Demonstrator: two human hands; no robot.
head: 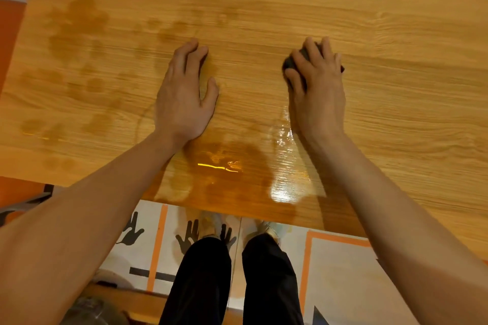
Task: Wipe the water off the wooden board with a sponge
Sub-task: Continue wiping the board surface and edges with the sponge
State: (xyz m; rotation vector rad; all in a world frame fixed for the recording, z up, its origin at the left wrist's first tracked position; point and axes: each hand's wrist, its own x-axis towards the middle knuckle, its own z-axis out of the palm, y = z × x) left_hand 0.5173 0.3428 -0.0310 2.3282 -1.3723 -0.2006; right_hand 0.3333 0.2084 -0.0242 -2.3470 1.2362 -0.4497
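A wide wooden board [396,92] fills the upper view. Shiny water [285,174] pools near its front edge, between my forearms, and dark damp patches [79,34] spread over its left part. My right hand [317,87] grips a dark sponge [290,63] and presses it on the board right of centre; most of the sponge is hidden under the fingers. My left hand [184,92] rests palm down on the board near its middle, fingers slightly bent, holding nothing.
Below the board's front edge are my legs in black trousers [232,280] and a floor mat with hand prints and orange lines [158,240]. A clear container [89,311] shows at the bottom left. A pale wall lies beyond the far edge.
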